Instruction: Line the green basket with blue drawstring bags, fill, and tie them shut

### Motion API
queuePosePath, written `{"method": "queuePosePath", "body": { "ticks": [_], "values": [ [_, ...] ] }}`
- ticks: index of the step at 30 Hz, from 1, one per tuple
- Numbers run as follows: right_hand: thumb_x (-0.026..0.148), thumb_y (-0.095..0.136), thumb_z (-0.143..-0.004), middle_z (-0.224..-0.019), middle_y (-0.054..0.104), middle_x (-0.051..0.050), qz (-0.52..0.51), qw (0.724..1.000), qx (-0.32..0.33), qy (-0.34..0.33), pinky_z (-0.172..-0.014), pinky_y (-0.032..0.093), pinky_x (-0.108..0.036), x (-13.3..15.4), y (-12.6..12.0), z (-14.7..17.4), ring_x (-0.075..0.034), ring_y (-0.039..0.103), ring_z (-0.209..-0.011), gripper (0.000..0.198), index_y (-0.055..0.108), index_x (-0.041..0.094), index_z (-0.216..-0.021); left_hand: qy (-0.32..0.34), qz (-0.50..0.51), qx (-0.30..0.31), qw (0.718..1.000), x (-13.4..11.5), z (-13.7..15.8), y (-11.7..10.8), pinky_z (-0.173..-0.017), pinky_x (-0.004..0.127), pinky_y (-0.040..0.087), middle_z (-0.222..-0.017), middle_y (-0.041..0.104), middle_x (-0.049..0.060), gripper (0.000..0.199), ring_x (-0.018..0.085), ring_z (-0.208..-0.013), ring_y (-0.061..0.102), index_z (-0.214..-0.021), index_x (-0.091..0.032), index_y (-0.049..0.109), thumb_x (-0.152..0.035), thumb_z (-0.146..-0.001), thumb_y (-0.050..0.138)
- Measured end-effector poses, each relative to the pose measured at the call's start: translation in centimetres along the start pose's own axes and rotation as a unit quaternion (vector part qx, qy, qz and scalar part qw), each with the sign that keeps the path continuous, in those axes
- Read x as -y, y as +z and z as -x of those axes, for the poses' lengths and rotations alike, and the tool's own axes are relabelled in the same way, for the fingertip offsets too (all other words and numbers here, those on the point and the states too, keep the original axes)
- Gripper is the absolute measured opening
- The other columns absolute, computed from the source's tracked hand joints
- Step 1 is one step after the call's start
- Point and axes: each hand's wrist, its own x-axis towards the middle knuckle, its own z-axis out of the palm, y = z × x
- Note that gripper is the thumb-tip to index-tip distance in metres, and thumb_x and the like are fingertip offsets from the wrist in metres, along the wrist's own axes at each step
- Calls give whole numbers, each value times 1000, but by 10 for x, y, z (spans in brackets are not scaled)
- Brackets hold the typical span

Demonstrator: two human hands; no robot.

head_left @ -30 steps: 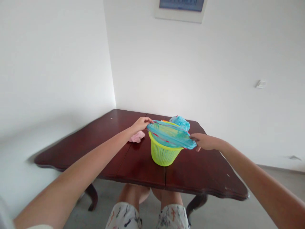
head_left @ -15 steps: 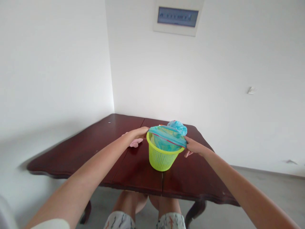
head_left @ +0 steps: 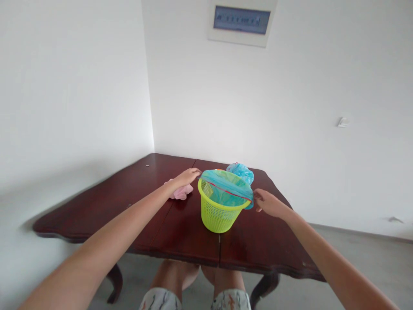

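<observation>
A lime-green mesh basket (head_left: 219, 217) stands upright on the table, and a translucent blue plastic bag (head_left: 230, 183) with a red edge strip lies partly inside it and over its rim. My left hand (head_left: 189, 176) is at the left rim, its fingers stretched out near the bag's corner and no grip showing. At the right rim, my right hand (head_left: 268, 202) has its fingers curled at the bag's edge, which hangs a little outside the basket. The far part of the rim is covered by the bag.
A crumpled pink cloth-like item (head_left: 181, 192) lies beneath my left wrist. Behind the basket are a bunched blue plastic bag (head_left: 243, 172) and a small orange item, mostly hidden. The dark wooden table (head_left: 129, 206) borders white walls at the left and back.
The bag's near edge has been drawn down over the right rim and now hangs outside it. My right hand has shifted slightly right; my left hand's fingers have come off the left rim.
</observation>
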Motion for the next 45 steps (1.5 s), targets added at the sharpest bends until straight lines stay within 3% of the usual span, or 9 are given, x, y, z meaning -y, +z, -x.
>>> {"method": "queuePosePath", "body": {
  "ticks": [5, 8, 13, 18, 23, 27, 31, 35, 45],
  "values": [
    [59, 70, -105, -99, 84, -8, -75, 989, -94, -92, -89, 65, -39, 2, 16, 32, -27, 81, -96, 34, 71, 25, -101, 142, -14, 58, 988, -11, 21, -10, -140, 51, 42, -169, 69, 12, 44, 34, -160, 61, -137, -30, 87, -63, -115, 66],
    [54, 79, -99, -101, 85, -7, -143, 980, -105, -95, -92, 66, -40, 7, 39, 43, -28, 83, -97, 30, 70, 26, -101, 175, -50, 84, 980, -18, 31, -3, -131, 49, 47, -144, 82, 11, 35, 35, -144, 69, -118, -29, 89, -58, -116, 69],
    [47, 73, -103, -94, 80, -5, -123, 967, -185, -122, -85, 61, -37, 13, 80, 49, -26, 78, -90, 22, 65, 28, -95, 189, -77, 52, 978, -33, 34, 14, -111, 44, 50, -112, 83, 7, 34, 30, -112, 74, -130, -28, 85, -48, -121, 58],
    [27, 67, -105, -93, 77, -4, 4, 947, -267, -181, -89, 52, -40, 19, 110, 50, -27, 72, -91, 9, 66, 27, -96, 238, -104, 7, 966, -43, 39, 26, -101, 44, 47, -92, 74, 8, 57, 29, -98, 63, -85, -25, 71, -59, -125, 50],
    [12, 58, -112, -88, 72, -3, 203, 892, -273, -298, -95, 46, -42, 12, 123, 46, -25, 65, -89, 23, 62, 25, -94, 243, -99, -58, 963, -35, 47, 33, -93, 43, 46, -92, 69, 7, 56, 28, -94, 59, -86, -25, 64, -59, -126, 46],
    [7, 56, -113, -90, 71, -4, 272, 869, -225, -346, -95, 47, -42, 4, 121, 47, -26, 65, -91, 27, 63, 25, -94, 222, -66, -119, 966, -31, 55, 33, -103, 47, 50, -104, 74, 10, 52, 30, -105, 66, -95, -26, 66, -57, -127, 39],
    [11, 58, -115, -95, 73, -5, 237, 893, -160, -347, -91, 50, -41, 10, 116, 54, -26, 68, -95, 22, 67, 25, -100, 280, -58, -17, 958, -39, 63, 31, -128, 53, 43, -143, 80, 15, 45, 36, -139, 70, -136, -26, 72, -64, -122, 52],
    [10, 63, -110, -107, 79, -7, 148, 920, -147, -333, -92, 55, -42, 22, 109, 60, -27, 72, -102, 18, 72, 25, -112, 282, -101, 60, 952, -47, 68, 37, -125, 52, 46, -131, 85, 13, 41, 36, -130, 74, -130, -28, 80, -64, -116, 68],
    [18, 58, -113, -110, 82, -8, 59, 952, -144, -264, -98, 61, -45, 3, 111, 59, -29, 77, -105, 16, 72, 26, -112, 344, -23, -135, 929, -36, 94, 47, -111, 46, 61, -132, 84, 8, 14, 25, -121, 78, -123, -33, 87, -27, -117, 76]
  ]
}}
